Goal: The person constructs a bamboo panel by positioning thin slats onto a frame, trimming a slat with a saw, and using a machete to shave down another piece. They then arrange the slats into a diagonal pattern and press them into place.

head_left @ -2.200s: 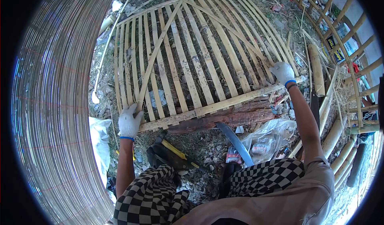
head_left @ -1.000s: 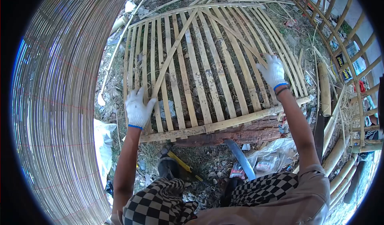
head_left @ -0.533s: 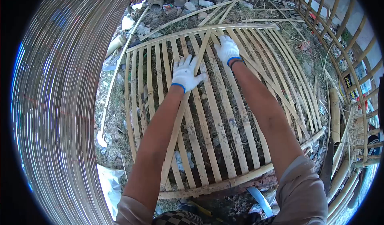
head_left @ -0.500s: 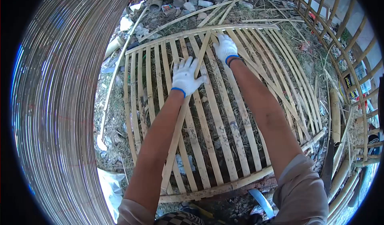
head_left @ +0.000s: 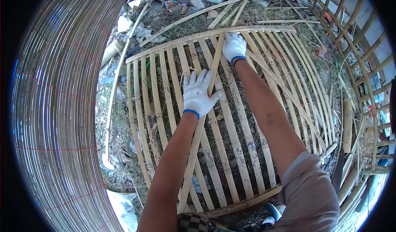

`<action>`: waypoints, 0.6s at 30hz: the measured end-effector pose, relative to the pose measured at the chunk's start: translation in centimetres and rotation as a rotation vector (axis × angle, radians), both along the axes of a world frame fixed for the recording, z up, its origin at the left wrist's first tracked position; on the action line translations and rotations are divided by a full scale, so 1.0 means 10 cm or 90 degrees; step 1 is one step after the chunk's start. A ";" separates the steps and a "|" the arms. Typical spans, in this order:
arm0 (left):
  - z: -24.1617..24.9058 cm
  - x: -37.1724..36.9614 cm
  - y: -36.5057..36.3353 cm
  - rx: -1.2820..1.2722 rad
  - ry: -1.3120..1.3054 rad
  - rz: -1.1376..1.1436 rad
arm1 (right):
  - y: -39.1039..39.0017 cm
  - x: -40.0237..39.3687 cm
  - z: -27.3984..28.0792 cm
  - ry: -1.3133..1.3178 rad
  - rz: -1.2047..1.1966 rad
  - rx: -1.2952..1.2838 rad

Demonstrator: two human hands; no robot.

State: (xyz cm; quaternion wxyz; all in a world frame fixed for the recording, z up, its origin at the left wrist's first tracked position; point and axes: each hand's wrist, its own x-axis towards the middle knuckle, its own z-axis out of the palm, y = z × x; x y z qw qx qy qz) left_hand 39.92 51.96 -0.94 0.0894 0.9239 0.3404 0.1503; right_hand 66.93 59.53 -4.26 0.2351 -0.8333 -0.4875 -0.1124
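A bamboo slat panel (head_left: 231,126) lies on the ground in front of me, its slats running between a far rail (head_left: 181,41) and a near rail. Two loose-looking diagonal strips cross it, and a long bamboo strip (head_left: 217,58) passes between my hands. My left hand (head_left: 200,92), in a white knit glove with a blue cuff, rests flat with fingers spread across that strip and neighbouring slats. My right hand (head_left: 234,47), gloved alike, is by the far rail at the strip's upper end; its fingers bend down around the bamboo there, tips partly hidden.
A tall screen of thin rods (head_left: 62,108) bound with red thread stands at left. A bamboo lattice (head_left: 359,60) rises at right, near a saw-like blade (head_left: 338,170) and bamboo poles. Loose strips, stones and litter lie beyond the panel; a white plastic sheet (head_left: 122,209) is at lower left.
The view has shifted a little. My left hand has slid slightly nearer along the strip, fingers still spread. My right hand stays at the far rail, its fingers now pointing more toward the rail.
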 end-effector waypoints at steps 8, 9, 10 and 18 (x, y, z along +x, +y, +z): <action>-0.05 0.02 0.01 0.005 -0.002 0.015 | 0.03 0.00 -0.09 -0.007 -0.003 0.013; -0.03 0.02 0.01 -0.001 0.008 0.018 | 0.02 -0.01 -0.05 -0.006 -0.001 0.013; -0.01 0.03 0.00 -0.006 0.017 0.020 | 0.02 -0.02 -0.01 0.011 -0.001 -0.011; -0.15 0.05 0.04 0.030 0.010 0.012 | -0.87 0.16 0.38 -0.005 0.035 0.102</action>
